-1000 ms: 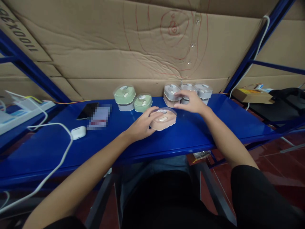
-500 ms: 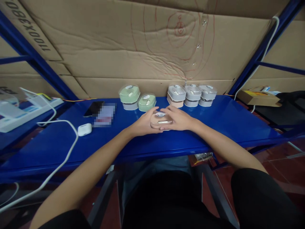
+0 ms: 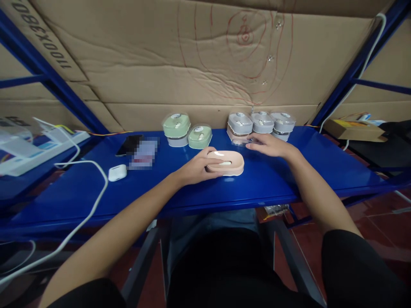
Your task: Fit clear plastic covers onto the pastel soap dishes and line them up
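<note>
My left hand (image 3: 196,168) grips the left end of a pink oval plastic box (image 3: 236,161) near the front of the blue table. Its fingers reach over the top, which has a small slot-shaped mark in the middle. To the right and farther back, my right hand (image 3: 269,145) pinches a clear plastic cover (image 3: 239,142), hard to make out against the stacked boxes. Behind it stand grey oval boxes (image 3: 240,123) with clear covers, one on a pink box. Green covered boxes (image 3: 199,137) stand at the back left, one of them on a grey box.
On the blue table (image 3: 154,188) a white earbud case (image 3: 117,173) and a dark phone (image 3: 129,145) lie at the left. A white cable (image 3: 96,201) curves past the left edge. The cardboard wall (image 3: 144,64) closes off the back; an open carton (image 3: 355,130) is at the right.
The clear cover has come off the pink box. My right hand has moved right and back with it, while my left hand still holds the box.
</note>
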Available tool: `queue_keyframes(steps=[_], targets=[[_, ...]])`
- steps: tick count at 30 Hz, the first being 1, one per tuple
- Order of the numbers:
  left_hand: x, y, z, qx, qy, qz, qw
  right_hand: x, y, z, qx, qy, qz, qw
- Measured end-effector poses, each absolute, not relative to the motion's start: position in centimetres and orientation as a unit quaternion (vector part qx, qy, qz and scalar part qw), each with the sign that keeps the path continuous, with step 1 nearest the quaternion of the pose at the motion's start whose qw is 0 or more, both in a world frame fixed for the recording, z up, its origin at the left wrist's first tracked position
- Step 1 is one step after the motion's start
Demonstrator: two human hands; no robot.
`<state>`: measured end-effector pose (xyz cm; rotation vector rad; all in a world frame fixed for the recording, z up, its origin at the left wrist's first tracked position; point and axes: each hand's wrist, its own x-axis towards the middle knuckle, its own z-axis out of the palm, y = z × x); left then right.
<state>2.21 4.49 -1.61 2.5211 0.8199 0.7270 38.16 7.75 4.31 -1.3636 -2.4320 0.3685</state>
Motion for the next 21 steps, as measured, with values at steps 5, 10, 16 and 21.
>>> queue_keyframes(steps=[5,10,16,21], targets=[[2.2,4.7,-1.5,0.893,0.303,0.275,0.189,38.5,8.3,3.7,-0.508,-0.846,0.107,0.122],[0.4,5.7,0.1,0.861,0.366,0.316,0.156,38.1,8.3,3.8,-0.545,-0.832,0.087,0.053],[-2.2,6.5,1.5,0.838,0.459,0.269,0.118,38.0,8.2,3.8,-0.554,-0.827,0.097,0.023],[-2.4,7.2,0.8,0.845,0.463,0.233,0.129,38.2,8.4,3.7,-0.545,-0.832,0.105,0.016]])
